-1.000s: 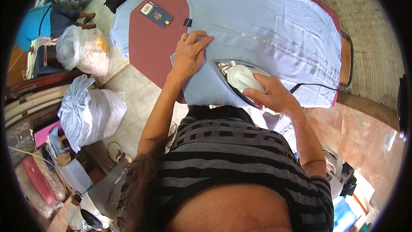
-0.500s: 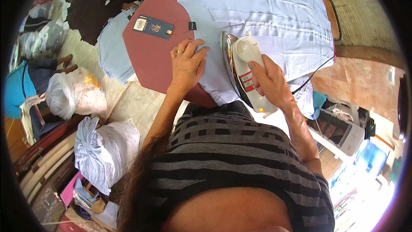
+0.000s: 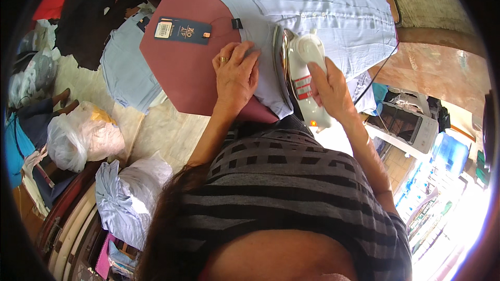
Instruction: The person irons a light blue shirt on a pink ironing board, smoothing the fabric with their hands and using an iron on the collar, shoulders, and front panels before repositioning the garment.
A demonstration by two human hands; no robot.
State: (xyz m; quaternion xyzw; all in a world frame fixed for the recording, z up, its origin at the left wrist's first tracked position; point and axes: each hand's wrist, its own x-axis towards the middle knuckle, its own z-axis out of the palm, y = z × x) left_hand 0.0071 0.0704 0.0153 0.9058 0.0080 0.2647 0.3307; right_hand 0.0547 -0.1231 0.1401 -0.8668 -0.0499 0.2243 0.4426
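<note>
A light blue shirt point(image 3: 349, 26) with a row of small buttons lies spread over a maroon ironing board point(image 3: 177, 73). My right hand point(image 3: 333, 91) is wrapped round the handle of a white iron point(image 3: 311, 105), whose metal edge rests on the shirt near its neckline. An orange light glows at the iron's heel. At the garment's edge lies my left hand point(image 3: 236, 75), palm down, fingers slightly bent and apart, fingertips touching the cloth. A dark blue hang tag point(image 3: 192, 32) with a white label lies on the board beyond this hand, near a small black neck label point(image 3: 237, 23).
The iron's black cord point(image 3: 376, 75) runs off to the right. Another blue garment point(image 3: 127, 67) hangs left of the board. Plastic bags point(image 3: 78, 135) and a cloth bundle point(image 3: 140, 192) stand on the floor at left. A white appliance point(image 3: 416, 130) is at the right.
The iron has turned a little and shifted slightly right relative to the neckline. My left hand's fingers have drawn closer together. The whole view has shifted somewhat.
</note>
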